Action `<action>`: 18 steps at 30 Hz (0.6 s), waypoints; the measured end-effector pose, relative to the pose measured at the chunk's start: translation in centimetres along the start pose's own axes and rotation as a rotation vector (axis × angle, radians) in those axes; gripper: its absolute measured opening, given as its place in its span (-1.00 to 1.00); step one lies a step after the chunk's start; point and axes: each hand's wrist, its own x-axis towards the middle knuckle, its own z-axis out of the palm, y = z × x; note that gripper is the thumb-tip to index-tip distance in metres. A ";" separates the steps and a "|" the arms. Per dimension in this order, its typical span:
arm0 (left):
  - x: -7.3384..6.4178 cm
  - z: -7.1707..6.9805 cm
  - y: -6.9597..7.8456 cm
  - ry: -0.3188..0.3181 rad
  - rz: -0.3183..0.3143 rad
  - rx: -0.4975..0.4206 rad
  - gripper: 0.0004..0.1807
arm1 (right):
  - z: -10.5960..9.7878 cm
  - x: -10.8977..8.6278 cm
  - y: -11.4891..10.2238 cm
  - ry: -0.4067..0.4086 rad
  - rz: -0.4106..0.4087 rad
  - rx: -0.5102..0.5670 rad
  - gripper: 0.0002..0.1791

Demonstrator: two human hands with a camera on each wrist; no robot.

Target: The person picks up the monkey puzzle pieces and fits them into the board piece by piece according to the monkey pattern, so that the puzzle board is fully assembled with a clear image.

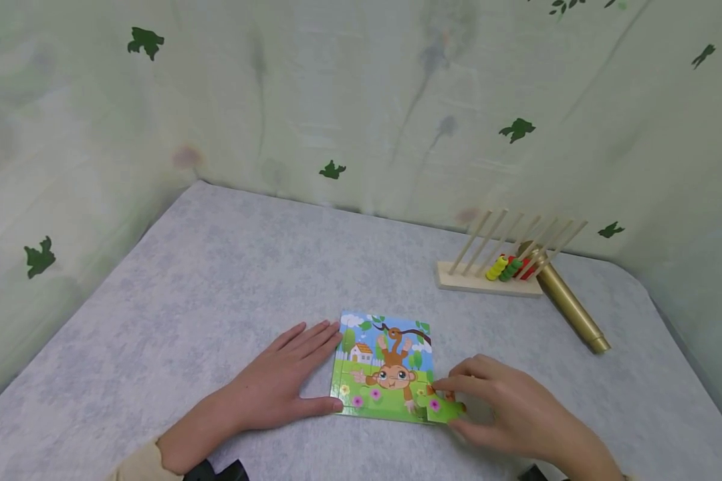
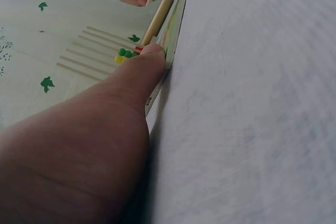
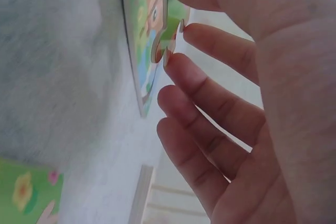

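A square jigsaw puzzle (image 1: 376,374) with a cartoon monkey picture lies on the table. My left hand (image 1: 279,384) rests flat beside it, fingertips and thumb touching its left edge. In the left wrist view, the thumb (image 2: 131,77) presses against that edge. At the lower right corner, my right hand (image 1: 511,407) pinches a green puzzle piece (image 1: 440,409) between thumb and fingers. The right wrist view shows this piece (image 3: 171,22) raised and tilted over the puzzle (image 3: 140,40), with the other fingers of the right hand (image 3: 226,114) loosely bent.
At the back right stands a wooden peg rack (image 1: 487,286) with yellow beads (image 1: 496,268), green beads (image 1: 510,270) and red ones (image 1: 527,268). A gold tube (image 1: 571,304) lies against it. A printed curtain (image 1: 361,100) hangs behind the table. A green flowered surface (image 3: 26,192) shows in the right wrist view.
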 end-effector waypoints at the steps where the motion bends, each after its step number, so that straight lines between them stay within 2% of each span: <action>1: 0.0 0.0 0.0 -0.002 -0.001 -0.004 0.10 | 0.0 0.2 -0.1 0.000 -0.001 -0.002 -0.53; 7: 0.0 0.0 0.1 -0.010 -0.007 -0.033 0.09 | 0.3 1.5 -0.4 -0.020 -0.006 -0.002 -0.57; 12: 0.0 0.0 0.0 0.003 0.003 -0.027 0.08 | 1.0 2.4 -0.7 0.013 -0.056 0.006 -0.53; 18: 0.0 0.0 0.1 -0.018 -0.014 -0.024 0.10 | 1.7 3.5 -1.4 0.012 -0.072 -0.007 -0.59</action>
